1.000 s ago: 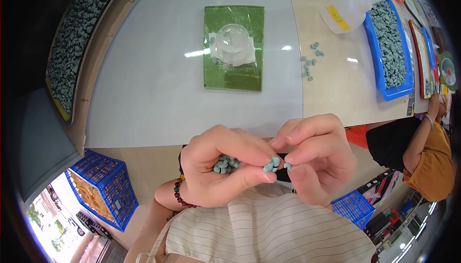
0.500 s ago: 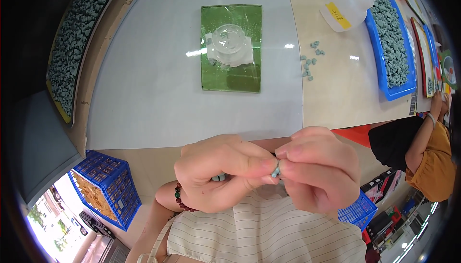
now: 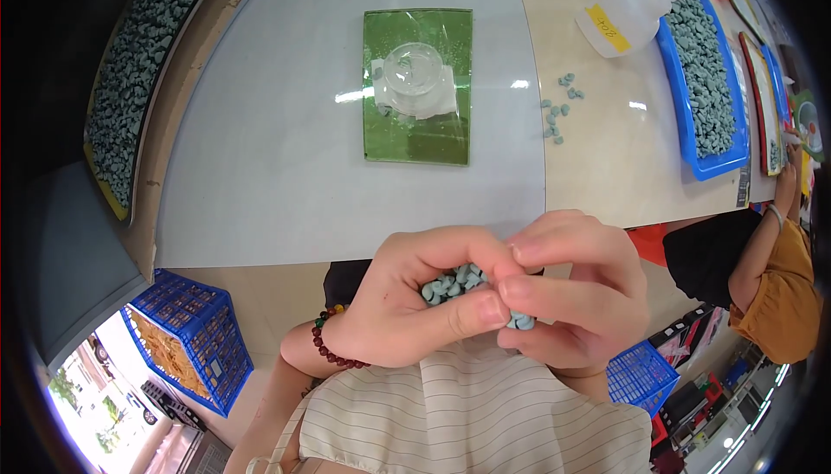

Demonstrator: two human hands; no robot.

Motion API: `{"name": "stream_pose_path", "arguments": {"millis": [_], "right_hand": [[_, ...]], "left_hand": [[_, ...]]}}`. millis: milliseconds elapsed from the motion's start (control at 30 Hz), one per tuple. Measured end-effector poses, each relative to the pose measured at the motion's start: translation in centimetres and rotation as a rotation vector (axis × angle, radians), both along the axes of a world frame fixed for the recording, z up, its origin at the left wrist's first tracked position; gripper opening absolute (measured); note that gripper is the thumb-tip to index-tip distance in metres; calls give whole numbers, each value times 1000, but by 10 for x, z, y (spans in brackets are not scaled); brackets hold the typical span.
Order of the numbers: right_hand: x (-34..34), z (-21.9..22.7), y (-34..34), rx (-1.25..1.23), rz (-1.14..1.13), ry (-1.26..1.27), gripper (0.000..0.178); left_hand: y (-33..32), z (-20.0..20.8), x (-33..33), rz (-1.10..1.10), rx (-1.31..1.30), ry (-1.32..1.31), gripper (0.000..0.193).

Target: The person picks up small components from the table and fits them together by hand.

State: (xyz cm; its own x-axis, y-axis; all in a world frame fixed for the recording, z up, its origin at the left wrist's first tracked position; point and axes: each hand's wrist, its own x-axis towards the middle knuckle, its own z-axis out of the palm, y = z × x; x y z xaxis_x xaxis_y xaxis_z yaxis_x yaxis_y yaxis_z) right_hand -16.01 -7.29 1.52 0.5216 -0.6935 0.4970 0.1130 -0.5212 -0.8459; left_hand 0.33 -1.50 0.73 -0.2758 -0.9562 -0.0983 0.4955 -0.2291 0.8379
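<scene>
My left hand [image 3: 407, 309] is curled around a cluster of small blue-green stones [image 3: 454, 283], which shows between its thumb and forefinger. My right hand [image 3: 584, 292] meets it, thumb and fingers closed on the right end of the cluster, where a few stones [image 3: 521, 321] peek out. Whether the stones are joined is hidden by the fingers. Both hands are in front of the table's near edge. Beyond them a green rectangular plate [image 3: 424, 145] lies on the table, bearing a clear round dish [image 3: 412, 69] over a white sheet [image 3: 440, 97].
Loose blue-green stones [image 3: 557, 111] lie right of the grey mat [image 3: 268, 171]. Farther right are a translucent squeeze bottle [image 3: 616, 22] and a blue tray [image 3: 723, 165] full of stones. A long stone-filled tray [image 3: 130, 102] edges the left. Another person's arm [image 3: 757, 253] is at right.
My left hand has turned and opened up somewhat, showing the stone cluster inside it. My right hand's fingers have shifted from pinching a small stone to the cluster's end.
</scene>
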Motion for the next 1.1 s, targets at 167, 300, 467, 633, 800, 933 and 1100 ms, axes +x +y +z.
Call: {"name": "stream_pose_path", "arguments": {"millis": [167,300,467,633,800,933,1100], "right_hand": [[-4,1,4,-220,-124,119,34],[-2,9,12,-423,-288,268,32],[-1,7,14,-537,-357,263,29],[-2,6,11,-425,-298,189,31],[-7,5,10,-365,-224,203,32],[-6,9,10,-398,-236,206,30],[-4,9,16,-465,-299,261,29]], "left_hand": [[-2,0,0,-28,4,-4,16],[-1,-2,-1,27,-76,-114,24],[-2,-4,-4,76,-161,-155,22],[-1,-2,-5,88,-179,-148,20],[-2,-5,-7,88,-217,-120,21],[-1,-4,-7,109,-212,-115,21],[0,-5,-6,113,-222,-151,20]]}}
